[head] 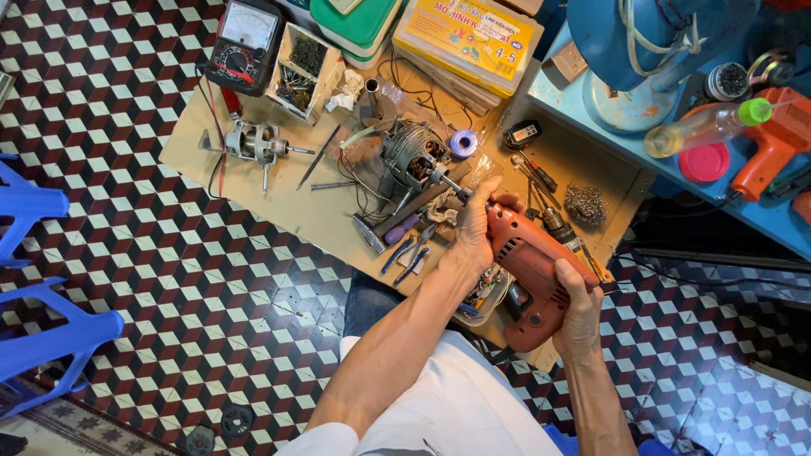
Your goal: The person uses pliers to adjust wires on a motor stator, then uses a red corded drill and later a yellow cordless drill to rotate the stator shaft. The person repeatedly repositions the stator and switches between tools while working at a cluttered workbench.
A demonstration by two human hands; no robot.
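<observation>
Both hands were clamped on the red plastic electric drill [528,262]: right hand [579,314] round its handle, left hand [475,226] gripping the nose. I judged it mid-inspection over the low wooden bench [253,190]; next needs steady support.

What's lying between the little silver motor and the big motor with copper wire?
In the head view, long thin metal tools lie on the board between the small motor and the big motor.
</observation>
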